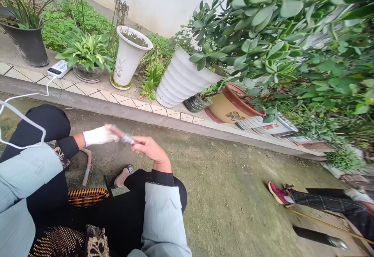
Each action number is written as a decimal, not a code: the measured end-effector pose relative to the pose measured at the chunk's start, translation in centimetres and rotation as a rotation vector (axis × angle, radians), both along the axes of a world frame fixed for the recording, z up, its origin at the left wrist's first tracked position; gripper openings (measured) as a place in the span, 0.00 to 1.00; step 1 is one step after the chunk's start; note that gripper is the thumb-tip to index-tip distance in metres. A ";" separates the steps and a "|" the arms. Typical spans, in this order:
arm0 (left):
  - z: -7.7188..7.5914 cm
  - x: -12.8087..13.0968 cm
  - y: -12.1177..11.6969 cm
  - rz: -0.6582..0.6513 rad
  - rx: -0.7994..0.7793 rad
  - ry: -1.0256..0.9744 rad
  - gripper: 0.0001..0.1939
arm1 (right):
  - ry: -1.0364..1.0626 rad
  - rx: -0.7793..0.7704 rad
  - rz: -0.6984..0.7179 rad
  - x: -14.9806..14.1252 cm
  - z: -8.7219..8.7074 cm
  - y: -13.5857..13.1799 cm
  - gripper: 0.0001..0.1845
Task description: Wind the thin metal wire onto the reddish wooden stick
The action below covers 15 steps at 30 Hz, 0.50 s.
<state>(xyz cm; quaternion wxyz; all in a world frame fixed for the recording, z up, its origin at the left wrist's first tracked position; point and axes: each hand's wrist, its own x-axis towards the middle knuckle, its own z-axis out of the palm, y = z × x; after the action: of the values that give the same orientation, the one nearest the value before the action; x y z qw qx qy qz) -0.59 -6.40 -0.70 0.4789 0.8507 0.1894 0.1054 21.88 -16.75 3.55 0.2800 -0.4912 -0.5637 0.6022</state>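
I sit on the ground with my knees up. My left hand [97, 136] wears a white glove and is closed on one end of a small grey tool [126, 139], blurred by motion. My bare right hand [149, 147] meets it from the right, with its fingers pinched on the same tool. Both hands hover above my black trousers. A curved wooden-handled tool [87, 166] lies on the ground below them, beside my sandalled foot [124, 174].
A tiled ledge [96, 93] carries a black pot [27, 42], two white pots [128, 56] [181, 79], a brown pot [228, 107] and a power bank [59, 68] with a white cable. Dense shrub fills the right. Another person's red shoe [279, 194] shows lower right.
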 end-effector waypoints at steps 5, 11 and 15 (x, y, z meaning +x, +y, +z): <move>-0.1 0.7 -2.0 -0.170 -0.124 -0.021 0.15 | -0.258 0.104 -0.632 2.6 -1.5 1.0 0.22; 1.1 0.5 -2.3 -0.266 0.025 -0.048 0.14 | -0.963 0.029 -0.376 1.6 -2.7 1.7 0.14; 1.6 -0.2 -1.5 -0.197 0.144 -0.017 0.14 | -1.086 -0.140 -0.037 -0.5 -3.0 1.9 0.14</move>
<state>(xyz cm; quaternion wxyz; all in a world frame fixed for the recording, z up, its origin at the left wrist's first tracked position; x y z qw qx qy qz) -0.78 -7.90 0.89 0.4261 0.8965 0.0926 0.0784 21.41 -14.85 0.54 -0.0740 -0.7587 -0.5769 0.2932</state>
